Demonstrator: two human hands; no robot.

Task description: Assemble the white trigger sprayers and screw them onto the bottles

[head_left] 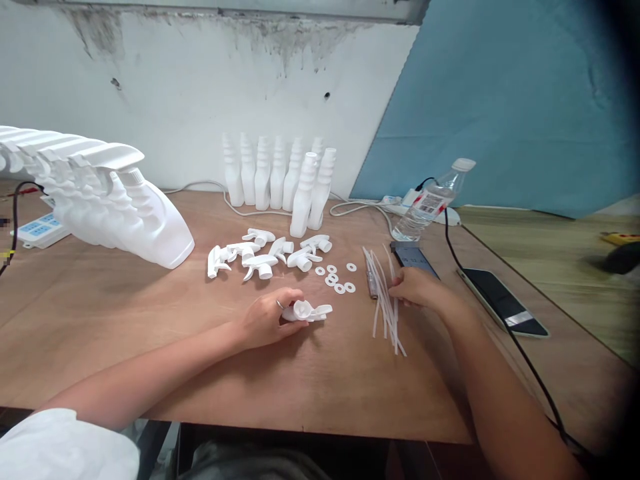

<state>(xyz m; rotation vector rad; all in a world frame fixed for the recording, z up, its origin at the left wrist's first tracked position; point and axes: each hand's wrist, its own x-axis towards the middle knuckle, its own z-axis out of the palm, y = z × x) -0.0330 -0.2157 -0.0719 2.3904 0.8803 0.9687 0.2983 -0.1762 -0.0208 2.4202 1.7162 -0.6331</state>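
Wooden tabletop [320,387] underlies spray head [306,311] in left hand [267,319].

Bright, diffuse light; soft shadow beneath left hand [273,319]; white bottles [105,207] to its left — stretched, washed out; far beyond right hand [417,287] — dark, blurred edge.

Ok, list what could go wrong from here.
The thin white tubes overlap loosely, so the right hand might drag out several together.
The small white rings lie loose between the hands and could get scattered.
The clear bottle stands beside the power strip; knocked, it might fall onto it.
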